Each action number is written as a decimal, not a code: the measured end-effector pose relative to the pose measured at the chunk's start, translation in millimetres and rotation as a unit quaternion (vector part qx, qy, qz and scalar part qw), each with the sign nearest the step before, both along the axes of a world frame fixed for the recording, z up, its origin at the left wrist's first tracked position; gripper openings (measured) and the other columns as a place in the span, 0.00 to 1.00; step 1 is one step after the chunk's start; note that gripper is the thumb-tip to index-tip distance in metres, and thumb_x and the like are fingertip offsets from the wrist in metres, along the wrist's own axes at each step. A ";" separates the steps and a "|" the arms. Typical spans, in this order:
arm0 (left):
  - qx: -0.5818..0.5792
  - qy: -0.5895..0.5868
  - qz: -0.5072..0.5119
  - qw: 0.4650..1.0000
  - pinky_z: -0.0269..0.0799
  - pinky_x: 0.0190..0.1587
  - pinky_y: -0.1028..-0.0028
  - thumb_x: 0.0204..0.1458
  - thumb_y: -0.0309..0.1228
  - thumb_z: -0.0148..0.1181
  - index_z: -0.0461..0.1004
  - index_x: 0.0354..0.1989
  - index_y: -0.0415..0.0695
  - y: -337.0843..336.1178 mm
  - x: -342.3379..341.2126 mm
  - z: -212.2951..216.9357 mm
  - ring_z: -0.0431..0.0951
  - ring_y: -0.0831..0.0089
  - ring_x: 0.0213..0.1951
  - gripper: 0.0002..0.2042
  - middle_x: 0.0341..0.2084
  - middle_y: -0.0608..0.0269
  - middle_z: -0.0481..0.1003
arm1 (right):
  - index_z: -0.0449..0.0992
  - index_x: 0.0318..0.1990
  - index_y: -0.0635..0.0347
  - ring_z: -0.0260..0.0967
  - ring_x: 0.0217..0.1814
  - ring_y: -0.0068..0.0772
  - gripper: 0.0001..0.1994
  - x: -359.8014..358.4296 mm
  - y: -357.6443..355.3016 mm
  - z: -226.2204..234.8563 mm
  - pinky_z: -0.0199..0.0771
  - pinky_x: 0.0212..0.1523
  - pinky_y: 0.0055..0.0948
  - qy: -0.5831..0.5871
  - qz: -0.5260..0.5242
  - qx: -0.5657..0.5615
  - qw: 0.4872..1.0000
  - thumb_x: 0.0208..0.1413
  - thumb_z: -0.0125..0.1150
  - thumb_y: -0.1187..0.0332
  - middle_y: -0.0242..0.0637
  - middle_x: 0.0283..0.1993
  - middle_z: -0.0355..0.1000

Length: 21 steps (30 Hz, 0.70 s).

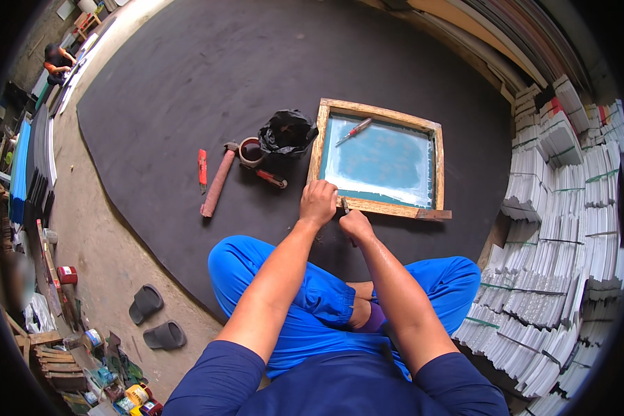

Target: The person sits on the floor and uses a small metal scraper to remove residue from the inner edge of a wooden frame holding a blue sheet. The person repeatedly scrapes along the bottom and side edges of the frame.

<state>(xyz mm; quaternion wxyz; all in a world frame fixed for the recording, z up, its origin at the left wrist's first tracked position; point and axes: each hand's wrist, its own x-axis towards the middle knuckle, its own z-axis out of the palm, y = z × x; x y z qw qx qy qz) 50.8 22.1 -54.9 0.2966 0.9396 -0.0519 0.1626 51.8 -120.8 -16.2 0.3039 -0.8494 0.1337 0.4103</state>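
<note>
A wooden-framed screen (381, 206) with blue-green mesh, partly coated pale, lies in front of me on a dark sheet. My left hand (319, 202) is closed on its near left corner. Just right of it, my right hand (356, 226) is wrapped round a dark metal hand tool (344, 205), perhaps pliers, whose tip meets the near rail. Most of the tool is hidden in my fist. On the mesh rests a screwdriver (356, 131) with a red and clear handle.
Left of the screen are a black plastic bag (288, 133), a tape roll (251, 152), a red-handled tool (272, 179), a hammer (219, 182) and a red cutter (202, 170). Bundled white stacks (561, 222) stand at right. Slippers (165, 335) lie lower left; another person (59, 62) sits far left.
</note>
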 end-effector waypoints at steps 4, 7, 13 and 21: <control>-0.005 -0.001 0.020 1.000 0.66 0.50 0.61 0.52 0.30 0.62 0.79 0.36 0.47 1.0 0.7 -2.0 0.73 0.61 0.46 0.04 0.36 0.64 0.76 | 0.79 0.45 0.73 0.75 0.53 0.63 0.21 -3.2 -2.1 -17.8 0.74 0.55 0.49 -0.036 -0.011 -0.008 0.999 0.49 0.51 0.67 0.66 0.47 0.76; -0.008 0.005 0.038 0.999 0.66 0.50 0.61 0.52 0.30 0.62 0.79 0.35 0.47 3.7 0.6 -4.4 0.73 0.61 0.46 0.04 0.36 0.64 0.75 | 0.79 0.46 0.73 0.74 0.55 0.64 0.21 -5.0 0.1 -14.4 0.72 0.57 0.49 -0.041 -0.017 -0.009 0.999 0.49 0.51 0.67 0.65 0.48 0.76; -0.011 0.008 0.042 0.999 0.67 0.50 0.61 0.53 0.31 0.61 0.78 0.35 0.48 1.6 1.2 -5.4 0.72 0.61 0.46 0.04 0.35 0.64 0.74 | 0.79 0.49 0.70 0.72 0.59 0.61 0.22 -2.0 2.1 -10.5 0.70 0.60 0.49 -0.035 0.001 -0.034 0.999 0.50 0.51 0.65 0.63 0.53 0.75; -0.025 0.045 0.098 0.994 0.68 0.50 0.59 0.52 0.30 0.61 0.79 0.37 0.48 2.9 0.1 -7.4 0.73 0.60 0.46 0.05 0.37 0.63 0.77 | 0.79 0.50 0.66 0.72 0.60 0.58 0.20 -6.2 9.2 1.9 0.71 0.60 0.49 -0.033 -0.022 -0.066 0.997 0.52 0.54 0.66 0.60 0.54 0.75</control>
